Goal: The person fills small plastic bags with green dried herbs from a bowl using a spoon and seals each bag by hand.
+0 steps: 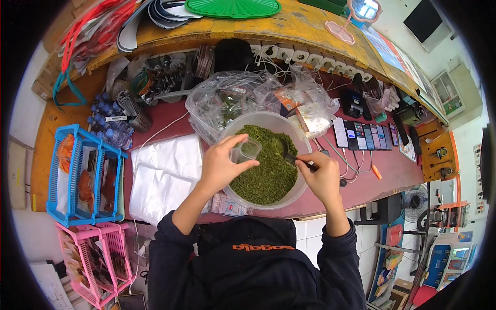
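A large translucent tub (305,135) stands in front of me, holding a heap of chopped green herb (266,178). Over its left side, my left hand (222,164) grips a small clear plastic cup (250,149) between thumb and fingers, tilted above the herb. My right hand (321,175) is at the right rim, closed around the handle of a black spoon (292,158). The spoon's bowl lies in or against the herb, partly hidden by it. Behind the tub, a big clear plastic bag (206,106) has some green matter inside.
White plastic bags (165,175) lie left of the tub, near a blue basket (77,175) and bottles (111,137). To the right are several phones (368,135) with cables and an orange marker (376,172). A yellow wooden shelf (217,30) spans the back.
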Demonstrator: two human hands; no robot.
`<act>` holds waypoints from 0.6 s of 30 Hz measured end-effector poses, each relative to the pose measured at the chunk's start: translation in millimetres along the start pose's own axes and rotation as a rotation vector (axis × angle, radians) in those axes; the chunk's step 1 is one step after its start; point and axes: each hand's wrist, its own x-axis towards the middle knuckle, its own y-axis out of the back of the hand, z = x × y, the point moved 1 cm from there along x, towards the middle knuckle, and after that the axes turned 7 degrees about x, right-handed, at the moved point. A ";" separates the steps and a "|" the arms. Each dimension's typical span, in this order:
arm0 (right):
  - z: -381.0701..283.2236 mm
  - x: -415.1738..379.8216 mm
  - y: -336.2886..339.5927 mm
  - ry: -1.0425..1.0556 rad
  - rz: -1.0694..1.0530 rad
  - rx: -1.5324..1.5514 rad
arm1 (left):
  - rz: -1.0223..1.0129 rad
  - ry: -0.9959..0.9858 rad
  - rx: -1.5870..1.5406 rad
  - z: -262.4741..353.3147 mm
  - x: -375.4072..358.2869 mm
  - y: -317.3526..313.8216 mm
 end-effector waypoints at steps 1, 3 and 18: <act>-7.0 -0.1 4.1 0.049 0.087 0.004 | -0.001 -0.001 -0.001 2.0 -0.2 -5.0; -16.5 -3.0 3.2 0.114 0.124 0.005 | -0.053 -0.030 0.039 7.3 -0.5 -14.3; -22.7 -8.5 28.0 0.209 0.115 -0.223 | 0.069 0.011 0.074 13.9 -5.6 -20.6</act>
